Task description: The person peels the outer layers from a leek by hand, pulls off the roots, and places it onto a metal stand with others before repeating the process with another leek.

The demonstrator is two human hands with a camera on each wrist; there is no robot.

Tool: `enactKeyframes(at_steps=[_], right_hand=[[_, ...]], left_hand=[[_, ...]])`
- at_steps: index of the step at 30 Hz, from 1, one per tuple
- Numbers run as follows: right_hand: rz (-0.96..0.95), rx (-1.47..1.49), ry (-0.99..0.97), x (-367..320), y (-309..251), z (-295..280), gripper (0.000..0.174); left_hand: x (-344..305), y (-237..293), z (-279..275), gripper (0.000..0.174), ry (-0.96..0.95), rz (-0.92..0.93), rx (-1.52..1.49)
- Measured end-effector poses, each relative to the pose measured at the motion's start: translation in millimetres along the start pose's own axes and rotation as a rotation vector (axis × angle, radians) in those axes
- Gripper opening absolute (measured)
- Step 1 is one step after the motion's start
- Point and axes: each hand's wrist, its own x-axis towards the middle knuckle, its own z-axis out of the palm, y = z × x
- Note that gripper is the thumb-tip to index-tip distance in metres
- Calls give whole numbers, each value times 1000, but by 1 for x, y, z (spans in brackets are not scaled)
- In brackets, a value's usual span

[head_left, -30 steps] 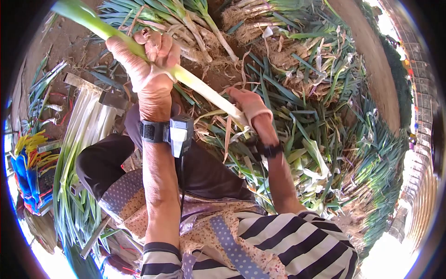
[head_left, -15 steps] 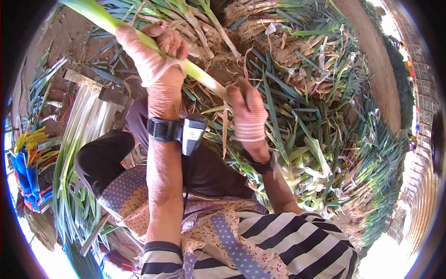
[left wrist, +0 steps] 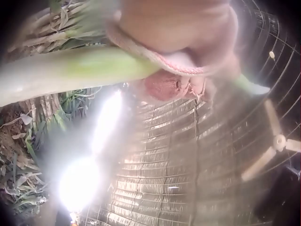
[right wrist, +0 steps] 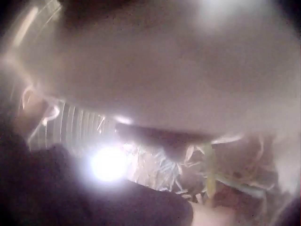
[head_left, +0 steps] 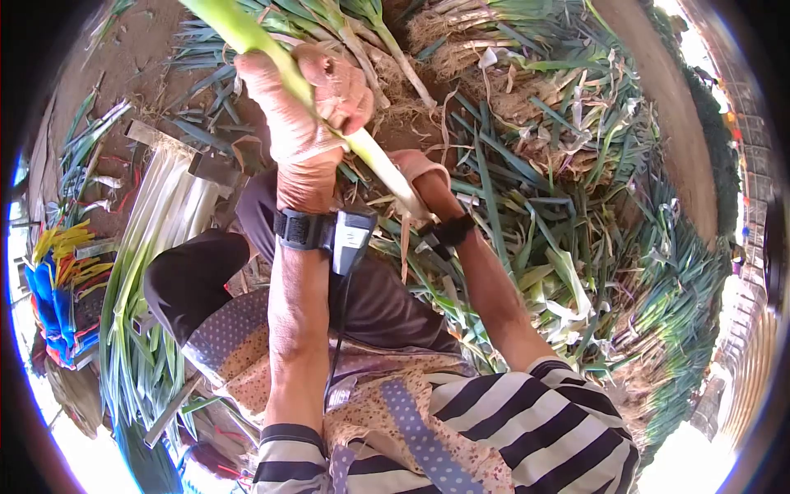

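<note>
A long leek [head_left: 374,160] slants across the head view, its green leaves up at the top left and its pale base down at the right. My left hand [head_left: 309,103] grips it around the green part, thumb on one side and fingers curled over the other. In the left wrist view the stalk [left wrist: 70,70] runs leftward from the hand [left wrist: 176,28]. Beside the pale base is my right hand [head_left: 424,169], its fingers mostly hidden behind the stalk; I cannot tell whether they hold it. Much of the right wrist view is blurred.
Leeks with white stems lie side by side in a metal-ended holder [head_left: 169,189] at the left. Rooted bundles [head_left: 485,49] lie at the back, with more leeks [head_left: 666,280] along the right. Loose peeled leaves [head_left: 543,239] cover the ground beyond my knees. Blue and yellow strips [head_left: 58,288] hang far left.
My left hand and the leek have moved right. The right hand went up onto the pale stalk half a second ago and is now lower, behind it near the base.
</note>
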Motion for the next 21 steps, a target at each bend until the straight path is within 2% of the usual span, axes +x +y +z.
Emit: enactKeyframes(at_steps=[2, 4, 5, 6, 8, 9, 10, 12, 13, 16, 17, 18, 20, 21], right_hand=[[482, 682, 319, -21, -5, -6, 27], [807, 953, 392, -39, -35, -35, 26], [792, 1027, 476, -46, -51, -48, 32], [796, 1026, 479, -52, -65, -55, 32], [581, 819, 685, -60, -90, -60, 35], [574, 1010, 766, -54, -101, -54, 34], [553, 975, 781, -52, -114, -55, 35], [289, 428, 869, -41, -116, -37, 36], [167, 0, 820, -37, -119, -40, 34], [128, 22, 834, -26, -136, -48, 24], [239, 182, 716, -26, -140, -54, 17], [246, 181, 713, -24, -136, -50, 17], [371, 155, 582, -7, -113, -35, 20], [174, 271, 610, 0, -87, -26, 30]], left_hand=[[2, 8, -1, 62, 47, 83, 72], [0, 12, -3, 62, 105, 99, 115], [0, 13, -5, 63, 128, 114, 105], [2, 13, -6, 63, 142, 132, 95], [3, 10, -1, 63, 185, 148, 59], [3, 9, 0, 63, 227, 170, 88], [3, 8, 2, 63, 268, 191, 118], [6, 6, 5, 62, 300, 204, 139], [5, 3, 7, 62, 352, 223, 177], [6, 1, 8, 62, 434, 221, 195], [7, 0, 9, 61, 435, 225, 184], [6, -1, 9, 61, 438, 224, 171], [4, 0, 3, 61, 417, 209, 198], [1, 1, 1, 61, 303, 142, 152]])
